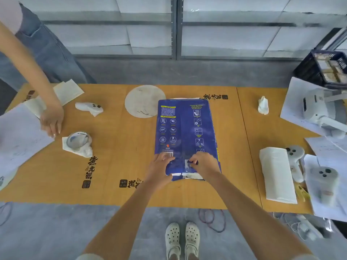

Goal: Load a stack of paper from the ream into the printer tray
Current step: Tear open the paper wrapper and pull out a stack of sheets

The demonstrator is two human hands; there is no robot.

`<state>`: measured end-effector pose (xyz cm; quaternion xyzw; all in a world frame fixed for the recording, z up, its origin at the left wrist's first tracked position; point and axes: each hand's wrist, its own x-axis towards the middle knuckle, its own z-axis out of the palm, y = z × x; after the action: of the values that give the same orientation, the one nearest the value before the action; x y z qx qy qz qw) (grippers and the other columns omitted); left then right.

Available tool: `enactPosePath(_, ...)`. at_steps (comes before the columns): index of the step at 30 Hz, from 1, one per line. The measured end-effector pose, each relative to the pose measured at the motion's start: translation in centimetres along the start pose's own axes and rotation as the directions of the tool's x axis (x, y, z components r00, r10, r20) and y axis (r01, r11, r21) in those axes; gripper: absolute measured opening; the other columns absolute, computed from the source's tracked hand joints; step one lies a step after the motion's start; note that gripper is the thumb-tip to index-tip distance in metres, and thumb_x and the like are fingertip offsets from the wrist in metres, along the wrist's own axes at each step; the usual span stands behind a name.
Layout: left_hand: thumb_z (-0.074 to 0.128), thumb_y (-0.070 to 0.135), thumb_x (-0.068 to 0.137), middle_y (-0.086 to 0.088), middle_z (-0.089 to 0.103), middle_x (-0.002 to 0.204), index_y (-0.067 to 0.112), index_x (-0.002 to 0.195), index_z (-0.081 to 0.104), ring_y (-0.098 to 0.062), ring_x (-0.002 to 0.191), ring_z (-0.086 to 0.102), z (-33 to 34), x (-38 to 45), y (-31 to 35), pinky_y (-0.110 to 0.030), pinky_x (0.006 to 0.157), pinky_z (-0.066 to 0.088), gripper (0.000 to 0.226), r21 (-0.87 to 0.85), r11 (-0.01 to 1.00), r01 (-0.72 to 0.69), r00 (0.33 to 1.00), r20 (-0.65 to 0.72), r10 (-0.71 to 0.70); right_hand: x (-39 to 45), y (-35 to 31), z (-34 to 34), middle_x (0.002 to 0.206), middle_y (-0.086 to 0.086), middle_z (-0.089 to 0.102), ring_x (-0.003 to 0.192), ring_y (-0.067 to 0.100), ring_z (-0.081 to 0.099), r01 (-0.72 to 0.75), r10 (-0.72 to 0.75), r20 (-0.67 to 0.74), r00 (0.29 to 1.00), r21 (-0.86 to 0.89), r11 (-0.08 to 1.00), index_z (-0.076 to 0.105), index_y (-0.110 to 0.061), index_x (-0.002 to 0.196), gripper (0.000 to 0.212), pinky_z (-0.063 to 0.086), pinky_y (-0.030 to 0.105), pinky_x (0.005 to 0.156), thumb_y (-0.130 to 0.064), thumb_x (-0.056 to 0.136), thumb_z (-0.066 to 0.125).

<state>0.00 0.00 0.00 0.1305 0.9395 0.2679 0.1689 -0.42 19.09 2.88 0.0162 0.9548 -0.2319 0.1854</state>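
A ream of paper in a dark blue wrapper [185, 128] lies lengthwise on the orange-brown table [120, 139], its near end torn so white paper edges [189, 175] show. My left hand [159, 169] rests on the near left corner of the ream, pressing on the wrapper. My right hand [203, 163] pinches a torn flap of blue wrapper at the near end. No printer tray is in view.
Another person's hand [51, 120] rests on the table's left side beside white sheets [16, 136]. A round white disc [144, 101], crumpled tissues [263, 105], a wrapped cup [78, 142], a folded white stack [277, 175], grey controllers [294, 162] and a headset [319, 107] lie around.
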Motion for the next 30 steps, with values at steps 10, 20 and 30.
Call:
enactPosePath(10, 0.067, 0.019, 0.074, 0.009, 0.040, 0.134, 0.028, 0.133, 0.043, -0.012, 0.123, 0.034, 0.3, -0.2, 0.0, -0.017, 0.086, 0.036, 0.064, 0.054, 0.998, 0.024, 0.999, -0.025, -0.023, 0.0, -0.4, 0.3, 0.101, 0.005, 0.067, 0.090, 0.027, 0.063, 0.012, -0.011, 0.009, 1.000, -0.068, 0.998, 0.069, -0.010, 0.094, 0.019, 0.049, 0.032, 0.072, -0.019, 0.090, 0.053)
enactPosePath(20, 0.062, 0.014, 0.075, 0.009, 0.040, 0.134, 0.026, 0.134, 0.043, -0.013, 0.125, 0.032, 0.3, -1.2, 0.3, -0.019, 0.088, 0.035, 0.063, 0.074, 0.997, -0.019, 0.999, -0.028, 0.021, -4.7, 0.1, 2.8, 0.076, 0.002, 0.057, 0.077, 0.026, 0.056, 0.147, -0.089, 0.300, 0.950, -0.176, 0.973, 0.054, -0.019, 0.063, 0.020, 0.038, 0.025, 0.058, -0.012, 0.083, 0.056)
enactPosePath(30, 0.063, 0.021, 0.080, 0.003, 0.042, 0.134, 0.022, 0.134, 0.038, -0.016, 0.127, 0.037, 0.4, -2.5, 0.6, -0.032, 0.099, 0.041, 0.059, 0.263, 0.963, -0.058, 0.997, -0.025, 0.066, -7.3, 2.1, 3.9, 0.100, 0.009, 0.066, 0.094, 0.026, 0.061, 0.368, -0.313, 0.213, 0.925, -0.308, 0.877, 0.060, -0.011, 0.101, 0.021, 0.046, 0.032, 0.072, -0.006, 0.084, 0.048)
